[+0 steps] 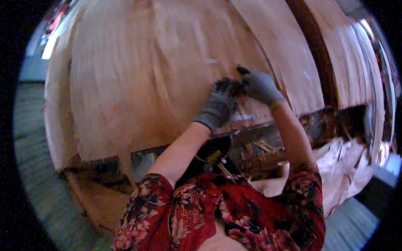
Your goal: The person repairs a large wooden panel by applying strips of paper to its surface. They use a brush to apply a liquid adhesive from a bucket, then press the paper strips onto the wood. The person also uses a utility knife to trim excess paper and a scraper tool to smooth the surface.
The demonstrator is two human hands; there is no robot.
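My left hand [221, 102], in a grey glove with dark fingertips, is closed over a broad brown sheet of wood veneer [125, 83]. Against its fingers lies my right hand [260, 87], also gloved in grey and closed. The two hands meet near the right part of the sheet, a little above its near edge. A small dark tip [242, 70] sticks out past the right hand; whether it is a glove finger or a held object is too blurred to tell. What lies between the fingers is hidden.
More veneer sheets [289, 54] lie to the right, with a dark gap between two of them. Below the near edge are broken wood scraps [264, 146] and a pale crumpled pile of veneer [341, 167]. Grey floor [31, 146] shows on the left.
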